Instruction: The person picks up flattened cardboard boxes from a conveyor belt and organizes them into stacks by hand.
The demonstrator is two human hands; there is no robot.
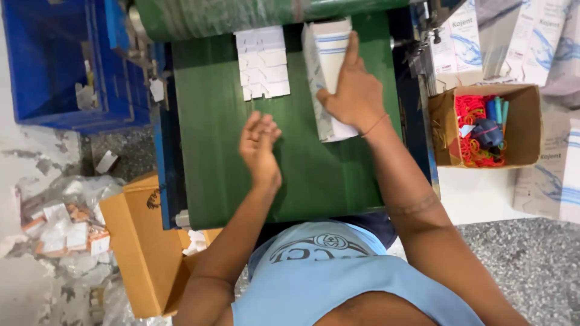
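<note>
Hands work over a green bench (229,157), which serves as the landmark for everything else. The right hand (356,96) lies flat on a white stack of folded cartons (323,60) at the bench's far right side, index finger stretched along the top, palm pressing down; the fingers (351,51) are spread and not closed around the stack. The left hand (260,148) hovers open above the bench's middle, fingers loose, holding nothing, apart from the stack. A row of small white leaflets (263,63) lies overlapped at the bench's far edge, just left of the stack, below a green roller (241,15).

By my reading, the step in hand is squaring or steadying the stack; a following move would call for the free hand to close on its near side. Open room lies on the bench's near half, bare and green. Off the bench's right edge sits a cardboard box of red rubber bands (477,124); off its left edge a blue crate (54,60), and a brown carton (142,241) near the front left corner.
</note>
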